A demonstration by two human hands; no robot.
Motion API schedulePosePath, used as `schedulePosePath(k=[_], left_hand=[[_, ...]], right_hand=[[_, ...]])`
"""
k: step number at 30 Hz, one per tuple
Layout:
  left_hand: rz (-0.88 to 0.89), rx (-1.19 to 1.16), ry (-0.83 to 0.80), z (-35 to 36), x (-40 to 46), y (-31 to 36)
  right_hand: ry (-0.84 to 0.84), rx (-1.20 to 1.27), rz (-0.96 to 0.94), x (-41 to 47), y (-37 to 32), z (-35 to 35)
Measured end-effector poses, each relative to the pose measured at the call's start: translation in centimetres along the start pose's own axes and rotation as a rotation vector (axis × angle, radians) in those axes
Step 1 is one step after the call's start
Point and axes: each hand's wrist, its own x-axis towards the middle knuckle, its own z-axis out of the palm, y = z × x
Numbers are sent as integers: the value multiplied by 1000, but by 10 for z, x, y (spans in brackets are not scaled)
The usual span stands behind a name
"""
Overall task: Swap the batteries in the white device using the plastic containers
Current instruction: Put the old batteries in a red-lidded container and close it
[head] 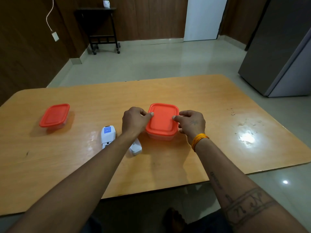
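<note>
A clear plastic container with an orange lid (162, 121) stands at the middle of the wooden table (210, 106). My left hand (135, 121) grips its left edge, thumb on the lid. My right hand (191, 123) holds the right edge, thumb pressed on the lid too. A second orange-lidded container (54, 115) sits closed at the far left. The white device (108, 136) lies face down left of my left forearm, its battery bay partly hidden by the arm. A white piece that looks like its cover (136, 147) lies just right of the forearm.
The table's near edge runs across below my forearms. A grey refrigerator (282, 52) stands on the right, and a dark wheeled side table (102, 29) is against the back wall. Glare marks the table's right side.
</note>
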Motion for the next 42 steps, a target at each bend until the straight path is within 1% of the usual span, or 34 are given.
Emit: schedulePosePath(k=[2, 4, 7, 10, 12, 15, 19, 20, 22, 25, 27, 30, 33, 36, 38, 40, 42], left_hand=[[-3, 13, 25, 4, -3, 1], [-6, 15, 29, 8, -5, 0], [-20, 28, -32, 12, -3, -1], [-44, 84, -98, 12, -2, -1], [-42, 103, -126, 10, -4, 0], [10, 99, -131, 5, -7, 7], [6, -36, -151, 4, -18, 16], [-12, -84, -147, 6, -20, 18], [-80, -197, -135, 8, -25, 23], [-261, -372, -186, 9, -35, 35], [-301, -444, -200, 10, -39, 37], [-286, -465, -135, 6, -40, 40], [-273, -444, -124, 1, -36, 41], [-226, -420, -155, -6, -34, 34], [-139, -363, -156, -7, -34, 29], [-54, -305, -189, -4, -40, 26], [-55, -320, -240, 0, -45, 24]], right_hand=[[-28, -65, -33, -3, 1, -2], [-54, -68, -42, -6, 2, -3], [-64, -42, -19, -8, 5, -6], [-46, -179, -14, -10, 12, -6], [-68, -256, -21, -13, 14, -4], [-89, -265, -30, -14, 11, -4], [-193, -82, 60, -18, 6, 0], [-197, -54, 52, -21, 5, 2], [-158, -40, -7, -28, 5, 3], [-102, 6, -69, -35, 2, 5], [-78, 2, -98, -38, -1, 7], [-35, -8, -131, -41, -4, 11], [-48, 33, -135, -44, -7, 13], [-65, 6, -149, -42, -9, 14], [-21, -56, -186, -35, -9, 11], [30, -78, -185, -28, -9, 6], [38, -68, -167, -22, -8, 0]])
